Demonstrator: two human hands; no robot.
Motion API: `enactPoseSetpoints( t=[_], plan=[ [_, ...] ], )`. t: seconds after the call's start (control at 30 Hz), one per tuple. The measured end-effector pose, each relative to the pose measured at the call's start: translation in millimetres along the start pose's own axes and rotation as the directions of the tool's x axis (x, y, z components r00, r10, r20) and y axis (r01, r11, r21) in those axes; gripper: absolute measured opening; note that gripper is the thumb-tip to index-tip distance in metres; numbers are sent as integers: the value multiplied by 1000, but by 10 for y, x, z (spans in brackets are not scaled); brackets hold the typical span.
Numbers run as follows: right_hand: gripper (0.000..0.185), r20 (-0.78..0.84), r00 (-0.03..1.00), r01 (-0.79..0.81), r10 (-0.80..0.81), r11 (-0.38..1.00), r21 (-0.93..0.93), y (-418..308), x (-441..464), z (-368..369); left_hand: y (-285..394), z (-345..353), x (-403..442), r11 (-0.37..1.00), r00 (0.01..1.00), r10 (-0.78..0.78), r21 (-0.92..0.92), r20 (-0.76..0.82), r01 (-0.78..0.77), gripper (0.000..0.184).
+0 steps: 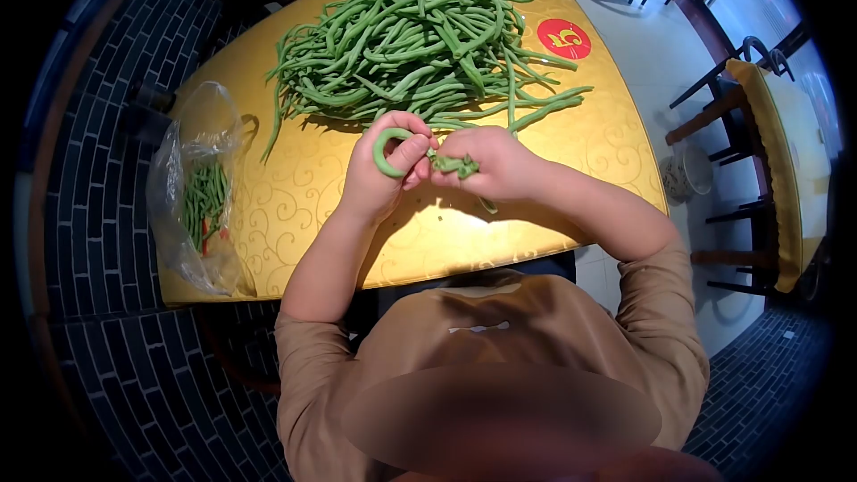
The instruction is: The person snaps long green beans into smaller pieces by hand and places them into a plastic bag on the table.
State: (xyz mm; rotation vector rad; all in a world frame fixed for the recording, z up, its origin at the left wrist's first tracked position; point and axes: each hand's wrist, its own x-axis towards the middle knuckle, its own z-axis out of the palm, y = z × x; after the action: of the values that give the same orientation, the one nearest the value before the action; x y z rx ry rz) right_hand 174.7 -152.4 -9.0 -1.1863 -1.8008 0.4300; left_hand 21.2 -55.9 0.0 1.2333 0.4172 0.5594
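Observation:
A curled green bean [382, 153] is pinched in my left hand [368, 180], looped between thumb and fingers. My right hand [500, 161] meets it at the fingertips, close to one end of that bean. Bunched in the right palm are several short bean ends [455, 165], partly hidden by the fingers. Just beyond both hands lies a large heap of long green beans [402, 45], with a few straying toward the right.
A yellow patterned cloth [295, 214] covers the table. At its left edge stands a clear plastic bag [165, 187] with bean pieces [205, 201] inside. A round red sticker [564, 38] is at the far right. Another table [786, 170] and a bin [687, 171] stand to the right.

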Motion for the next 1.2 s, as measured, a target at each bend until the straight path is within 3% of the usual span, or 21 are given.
enactPoseSetpoints(
  t=[0.03, 0.1, 0.13, 0.17, 0.23, 0.27, 0.3, 0.37, 0.47, 0.53, 0.6, 0.63, 0.67, 0.73, 0.83, 0.87, 1.07, 1.2],
  plan=[
    [17, 180, 962, 216, -203, 975, -55, -52, -30, -69, 10, -4, 9, 990, 998, -63, -127, -1, 62, 15],
    [20, 331, 894, 360, -302, 924, -128, -208, -69, -67, -18, -40, 48, 984, 994, -104, -148, -20, 100, 19],
    [20, 283, 907, 345, -311, 936, -75, -201, -50, -73, -7, -45, 39, 983, 993, -115, -141, 9, 115, 20],
    [19, 181, 967, 172, -178, 984, 47, -153, -21, -109, 24, -52, 31, 983, 991, -127, -127, 44, 132, 22],
    [18, 36, 988, -151, 147, 935, 322, -59, 39, -263, 69, 49, -20, 969, 977, -145, -178, 155, 172, 27],
    [17, 77, 914, -384, 399, 786, 484, -102, 49, -367, 55, 68, -31, 961, 965, -178, -177, 193, 212, 24],
    [19, 60, 898, -361, 435, 654, 665, -60, 45, -356, 26, 87, -37, 951, 950, -210, -177, 232, 253, 21],
    [23, 32, 858, -427, 513, 676, 601, -42, 63, -288, -81, 78, -35, 924, 923, -285, -182, 259, 336, 16],
    [26, -83, 972, -202, 219, 963, 177, 68, 41, -166, -172, 28, -21, 878, 847, -425, -83, 320, 472, 11],
    [25, -87, 987, -133, 134, 991, 23, 110, 11, -152, -180, 32, -27, 851, 794, -491, 2, 359, 526, 14],
    [25, -82, 993, -85, 80, 995, -59, 171, 13, -160, -103, 106, -53, 896, 857, -441, 79, 268, 436, 12],
    [25, -34, 986, -166, 165, 985, -45, 174, 6, -188, -73, 146, -64, 913, 884, -408, 121, 227, 390, 12],
    [25, 14, 968, -248, 249, 968, -35, 163, 6, -227, -107, 141, -60, 930, 960, -252, 305, 121, 205, 10],
    [26, 95, 927, -357, 362, 932, -64, 107, 18, -291, -179, 108, -51, 744, 990, 141, 658, 19, -118, 8],
    [28, 131, 911, -373, 392, 916, -148, 85, 4, -281, -110, 92, -71, 602, 937, 343, 752, 58, -267, 11],
    [28, 105, 927, -342, 360, 926, -160, 128, -28, -220, -68, 104, -81, 455, 898, 408, 816, 163, -355, 9],
    [29, 115, 932, -309, 345, 918, -248, 116, -47, -173, -84, 157, -107, 181, 822, 455, 868, 343, -463, 11],
    [27, 230, 907, -288, 353, 918, -272, 52, -29, -215, -107, 161, -123, 157, 788, 451, 831, 420, -533, 12]
  ],
)
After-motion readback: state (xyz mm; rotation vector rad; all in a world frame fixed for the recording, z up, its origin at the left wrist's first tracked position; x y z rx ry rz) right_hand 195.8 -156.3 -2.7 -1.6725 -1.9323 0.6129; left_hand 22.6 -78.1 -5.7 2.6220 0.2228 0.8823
